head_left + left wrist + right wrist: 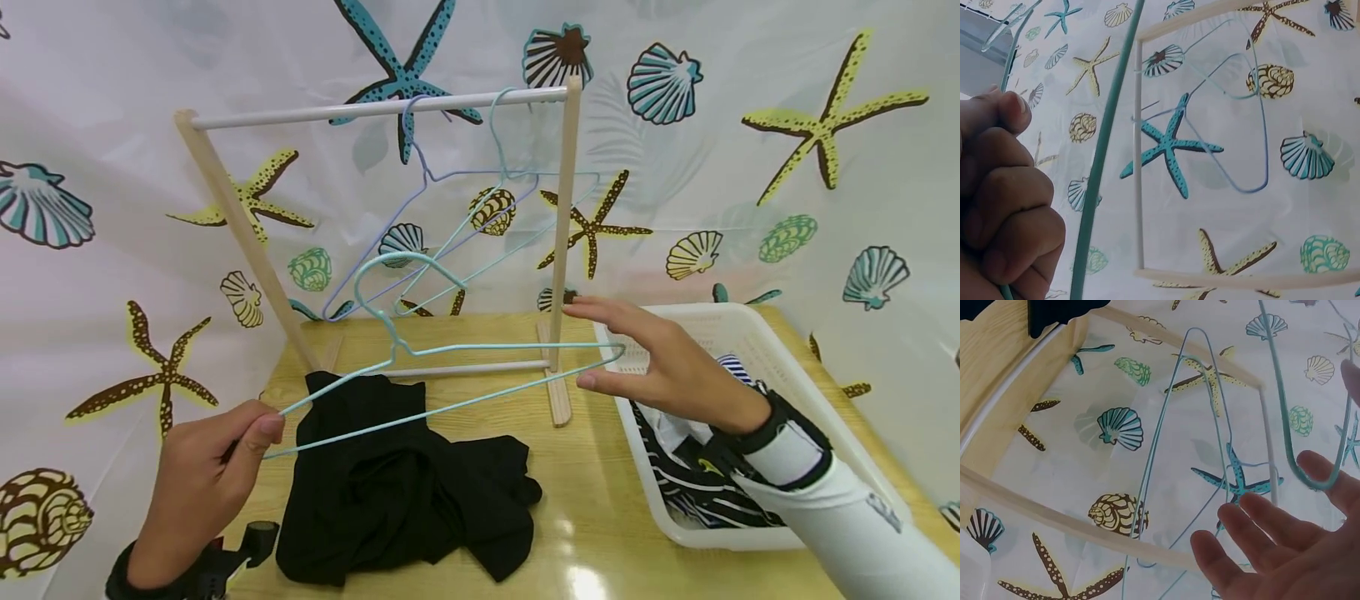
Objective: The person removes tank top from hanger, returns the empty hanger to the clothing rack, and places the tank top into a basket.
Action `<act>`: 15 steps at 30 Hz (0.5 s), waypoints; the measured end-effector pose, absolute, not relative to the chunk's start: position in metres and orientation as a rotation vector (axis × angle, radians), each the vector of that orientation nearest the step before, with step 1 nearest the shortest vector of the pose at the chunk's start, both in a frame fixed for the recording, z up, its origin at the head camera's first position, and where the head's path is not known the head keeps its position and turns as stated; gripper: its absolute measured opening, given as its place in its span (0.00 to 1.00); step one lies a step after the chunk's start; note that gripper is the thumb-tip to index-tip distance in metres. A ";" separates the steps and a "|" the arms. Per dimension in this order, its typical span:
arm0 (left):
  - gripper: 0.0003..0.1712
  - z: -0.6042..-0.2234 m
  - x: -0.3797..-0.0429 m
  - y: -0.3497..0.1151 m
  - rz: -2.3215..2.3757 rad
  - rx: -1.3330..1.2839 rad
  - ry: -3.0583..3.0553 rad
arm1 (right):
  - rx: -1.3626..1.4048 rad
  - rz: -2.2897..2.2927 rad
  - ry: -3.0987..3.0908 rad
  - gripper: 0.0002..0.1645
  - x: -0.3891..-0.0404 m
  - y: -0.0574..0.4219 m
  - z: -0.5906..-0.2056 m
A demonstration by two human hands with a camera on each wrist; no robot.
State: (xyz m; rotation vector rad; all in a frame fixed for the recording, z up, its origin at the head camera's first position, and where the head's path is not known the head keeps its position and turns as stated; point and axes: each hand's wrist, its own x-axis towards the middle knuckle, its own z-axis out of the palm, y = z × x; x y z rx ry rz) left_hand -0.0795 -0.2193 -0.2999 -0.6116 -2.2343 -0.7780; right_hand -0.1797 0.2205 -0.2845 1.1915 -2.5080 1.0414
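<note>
A light teal wire hanger (510, 345) is held up in front of the rack, its hook upward. At its left corner my left hand (213, 467) grips the wire between thumb and curled fingers, also seen in the left wrist view as a hand (1007, 206) with folded fingers. My right hand (675, 367) is around the hanger's right corner, thumb and fingers spread. In the right wrist view the fingers of this hand (1297, 544) are extended, the hanger's rounded end (1316, 484) overlapping one finger; contact is unclear. Below lies a crumpled black garment (397, 500).
A rack with a white bar (300, 115) and wooden posts stands behind. From it hang a blue-violet hanger (480, 172) and a pale teal hanger (492, 125). To the right, a white basket (738, 537) holds striped and dark clothes on the wooden table (585, 500).
</note>
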 end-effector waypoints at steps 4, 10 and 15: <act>0.11 -0.294 -0.075 -0.228 -0.733 -0.542 -2.224 | 1.186 1.074 -2.540 0.49 -0.191 0.223 -0.286; 0.12 -0.282 -0.075 -0.242 -0.710 -0.454 -2.185 | 1.102 1.076 -2.599 0.57 -0.215 0.224 -0.287; 0.14 -0.270 -0.074 -0.256 -0.635 -0.364 -2.164 | 0.947 1.132 -2.692 0.66 -0.242 0.217 -0.285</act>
